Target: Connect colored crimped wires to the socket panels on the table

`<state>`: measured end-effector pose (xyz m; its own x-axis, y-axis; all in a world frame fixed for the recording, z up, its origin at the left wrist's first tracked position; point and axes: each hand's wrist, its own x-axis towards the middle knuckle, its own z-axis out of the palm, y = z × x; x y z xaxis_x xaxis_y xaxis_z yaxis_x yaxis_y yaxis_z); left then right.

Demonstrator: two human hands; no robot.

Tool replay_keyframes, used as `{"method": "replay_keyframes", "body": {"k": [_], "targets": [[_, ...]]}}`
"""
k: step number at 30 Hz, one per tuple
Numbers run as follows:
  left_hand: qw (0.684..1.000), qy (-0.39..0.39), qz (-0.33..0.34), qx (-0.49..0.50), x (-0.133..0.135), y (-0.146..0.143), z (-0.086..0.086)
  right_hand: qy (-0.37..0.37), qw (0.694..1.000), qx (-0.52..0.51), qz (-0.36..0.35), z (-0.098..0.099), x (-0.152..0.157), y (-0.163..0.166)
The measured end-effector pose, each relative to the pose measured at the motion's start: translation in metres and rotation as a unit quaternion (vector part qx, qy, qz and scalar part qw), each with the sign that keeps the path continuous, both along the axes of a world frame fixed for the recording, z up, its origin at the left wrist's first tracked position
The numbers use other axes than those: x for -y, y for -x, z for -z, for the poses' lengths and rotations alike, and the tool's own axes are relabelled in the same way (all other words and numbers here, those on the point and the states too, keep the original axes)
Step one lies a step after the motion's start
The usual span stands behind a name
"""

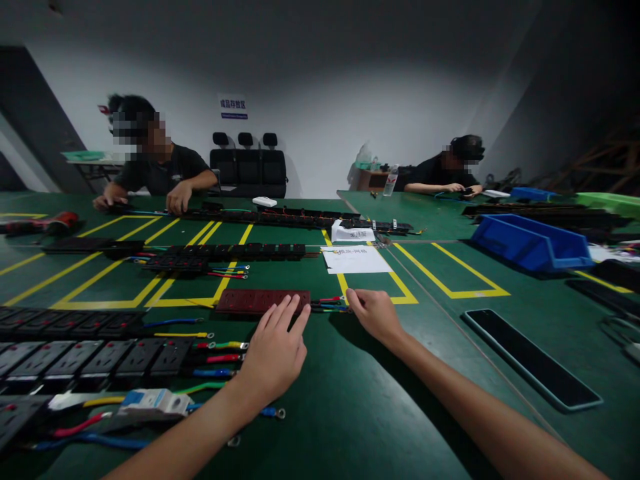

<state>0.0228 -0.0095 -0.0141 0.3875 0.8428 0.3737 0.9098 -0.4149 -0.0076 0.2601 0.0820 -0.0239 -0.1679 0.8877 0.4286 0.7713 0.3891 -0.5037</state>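
My left hand [275,350] reaches forward over the green table [350,400], fingers stretched out, its tips at the right end of a dark red socket strip [255,301]. My right hand [373,313] lies just right of that strip, fingers curled at the ends of the strip's red, green and blue wires [330,305]. Whether it pinches a wire is hidden. Black socket strips [90,357] with coloured leads lie to the left of my left arm.
A white circuit breaker [155,402] lies near my left forearm. More black strips [225,253], a paper sheet [356,259], a blue bin [530,243] and a long dark tray [530,360] sit on the table. Two people work at the far side.
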Motion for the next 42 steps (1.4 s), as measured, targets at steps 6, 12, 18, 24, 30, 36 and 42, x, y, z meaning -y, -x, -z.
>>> {"method": "replay_keyframes", "body": {"k": [6, 12, 18, 24, 30, 36, 42], "targets": [[1.0, -0.004, 0.004, 0.016, 0.0003, 0.0001, -0.0002, -0.025, 0.999, 0.039, 0.02, 0.0007, 0.0016, 0.0011], [1.0, -0.001, 0.002, 0.006, 0.0004, -0.0009, -0.0012, -0.013, 0.997, 0.068, 0.037, 0.0004, 0.0015, 0.0015], [1.0, -0.015, 0.002, 0.01, -0.0002, -0.0004, 0.0019, -0.005, 0.996, 0.079, 0.044, 0.0004, 0.0007, 0.0023], [1.0, -0.012, 0.003, 0.001, 0.0012, 0.0001, 0.0011, 0.005, 0.997, 0.069, 0.04, -0.0011, 0.0006, 0.0016], [1.0, 0.001, -0.002, -0.004, 0.0016, -0.0011, -0.0016, 0.035, 0.992, 0.101, 0.062, -0.0059, 0.0023, 0.004], [1.0, -0.009, -0.004, -0.008, 0.0031, -0.0016, -0.0051, 0.043, 0.991, 0.109, 0.061, -0.0061, 0.0029, 0.0054], [1.0, 0.005, -0.007, -0.013, 0.0035, -0.0017, -0.0054, 0.051, 0.992, 0.106, 0.046, -0.0069, 0.0032, 0.0066]]}}
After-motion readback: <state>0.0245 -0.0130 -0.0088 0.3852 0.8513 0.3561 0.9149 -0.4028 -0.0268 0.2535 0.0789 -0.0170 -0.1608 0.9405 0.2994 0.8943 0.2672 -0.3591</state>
